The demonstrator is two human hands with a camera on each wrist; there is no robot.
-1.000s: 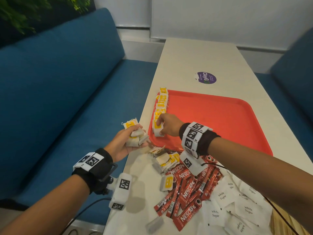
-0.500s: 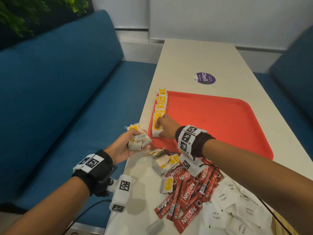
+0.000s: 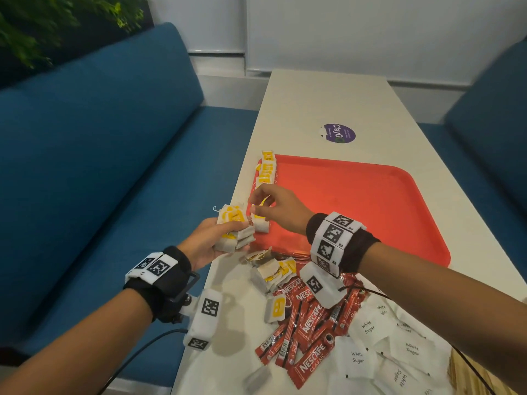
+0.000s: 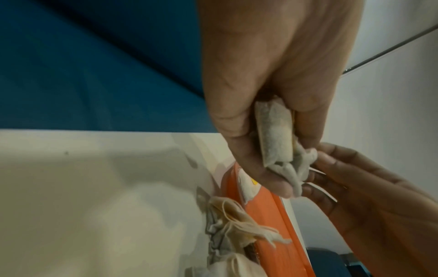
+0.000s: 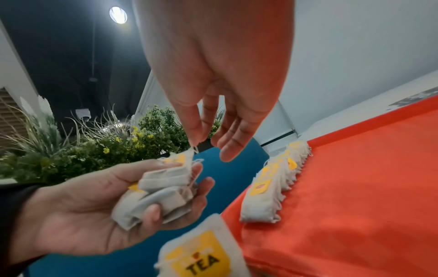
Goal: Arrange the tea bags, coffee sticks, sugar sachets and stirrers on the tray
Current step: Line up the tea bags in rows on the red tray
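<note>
My left hand (image 3: 205, 243) grips a bunch of tea bags (image 3: 232, 223) with yellow tags, just off the near left corner of the red tray (image 3: 370, 212). The right hand (image 3: 275, 208) hovers over that bunch. In the right wrist view its fingers (image 5: 194, 131) are straight and spread, and one tip touches the top bag of the bunch (image 5: 161, 187). A row of tea bags (image 3: 267, 169) stands along the tray's left edge (image 5: 272, 187). On the table lie loose tea bags (image 3: 273, 273), red coffee sticks (image 3: 302, 326) and white sugar sachets (image 3: 385, 346).
The white table (image 3: 328, 95) runs between two blue sofas (image 3: 99, 166). A purple round sticker (image 3: 339, 133) lies beyond the tray. Something pale and wooden (image 3: 470, 377) shows at the bottom right corner, cut off. Plants (image 5: 106, 146) stand behind the left sofa.
The right hand has lifted off the nearest tea bag in the tray's row and come left to the bunch. My left hand has raised the bunch toward the tray corner.
</note>
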